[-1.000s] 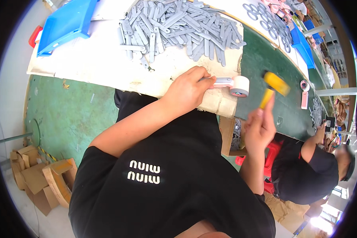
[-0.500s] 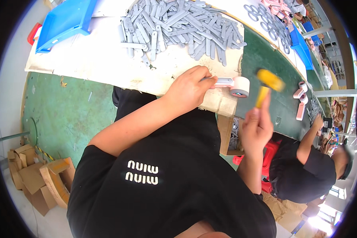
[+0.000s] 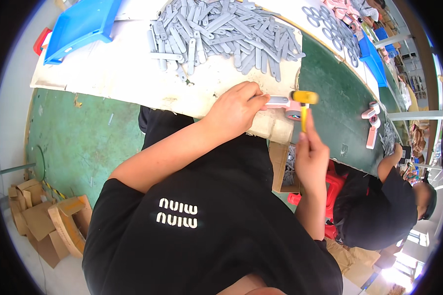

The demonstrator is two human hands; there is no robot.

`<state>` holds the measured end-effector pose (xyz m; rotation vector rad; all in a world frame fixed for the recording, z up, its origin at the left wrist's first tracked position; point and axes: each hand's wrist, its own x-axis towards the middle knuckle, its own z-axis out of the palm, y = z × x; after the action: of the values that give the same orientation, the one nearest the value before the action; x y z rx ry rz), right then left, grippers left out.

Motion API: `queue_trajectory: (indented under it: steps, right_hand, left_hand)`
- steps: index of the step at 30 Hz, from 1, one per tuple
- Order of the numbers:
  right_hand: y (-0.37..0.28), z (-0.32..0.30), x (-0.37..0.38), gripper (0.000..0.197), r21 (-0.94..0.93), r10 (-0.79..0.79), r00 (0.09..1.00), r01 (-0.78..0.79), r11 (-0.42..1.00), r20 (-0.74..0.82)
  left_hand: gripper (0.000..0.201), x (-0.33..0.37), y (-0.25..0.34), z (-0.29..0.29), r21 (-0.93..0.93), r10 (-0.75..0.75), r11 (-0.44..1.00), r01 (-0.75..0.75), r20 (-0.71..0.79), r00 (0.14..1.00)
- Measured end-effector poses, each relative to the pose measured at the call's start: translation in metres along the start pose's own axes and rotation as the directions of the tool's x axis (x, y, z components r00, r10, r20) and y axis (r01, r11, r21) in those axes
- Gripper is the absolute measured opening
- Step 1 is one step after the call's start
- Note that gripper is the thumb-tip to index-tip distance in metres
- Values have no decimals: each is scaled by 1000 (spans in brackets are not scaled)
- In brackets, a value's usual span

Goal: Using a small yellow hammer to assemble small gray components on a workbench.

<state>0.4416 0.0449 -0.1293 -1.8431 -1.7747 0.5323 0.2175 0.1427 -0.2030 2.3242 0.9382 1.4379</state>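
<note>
My left hand (image 3: 234, 109) is closed around the handle end of a pink round-headed device (image 3: 293, 112) at the table's near right corner. A grey strip (image 3: 279, 100) lies along its handle, and the fingers hide the rest. In my right hand (image 3: 312, 158) is a yellow mallet (image 3: 306, 97), gripped by its handle. The mallet's head is over the device's round end and partly covers it; whether the two touch I cannot tell. Beyond my left hand, many grey strips (image 3: 221, 37) lie heaped on the cardboard-covered table (image 3: 118, 71).
A blue tray (image 3: 81, 32) stands at the far left. Grey rings (image 3: 332, 34) and a blue bin (image 3: 373, 59) lie on the far right surface. More pink devices (image 3: 372, 130) sit on the green table, near a co-worker (image 3: 379, 211). Cardboard boxes (image 3: 49, 221) stand on the floor, lower left.
My right hand has brought the mallet left and slightly down, from beside the device to over its round end. My left hand stays put. The co-worker's arm has shifted.
</note>
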Motion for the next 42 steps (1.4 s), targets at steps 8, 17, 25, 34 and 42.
queue_trajectory:
  steps: [8,17,25,34,42]
  right_hand:
    - [-4,13,-2,58,52,-13,1000,14,999,-24]
    - [3,24,-14,55,84,-461,794,532,843,-396]
    - [6,30,-14,53,119,-275,930,310,943,-242]
    - [-2,9,-13,57,356,-114,896,284,890,-429]
    - [-5,14,-16,54,340,57,957,44,940,-284]
  left_hand:
    - [27,2,0,0,-10,3,1000,-3,-9,1000]
    - [32,3,1,-7,-77,-94,992,98,59,994]
    - [61,2,5,-4,-141,-190,971,192,26,981]
    - [40,1,3,-5,15,-62,998,61,99,993]
    - [38,1,7,-1,51,-49,998,47,38,998]
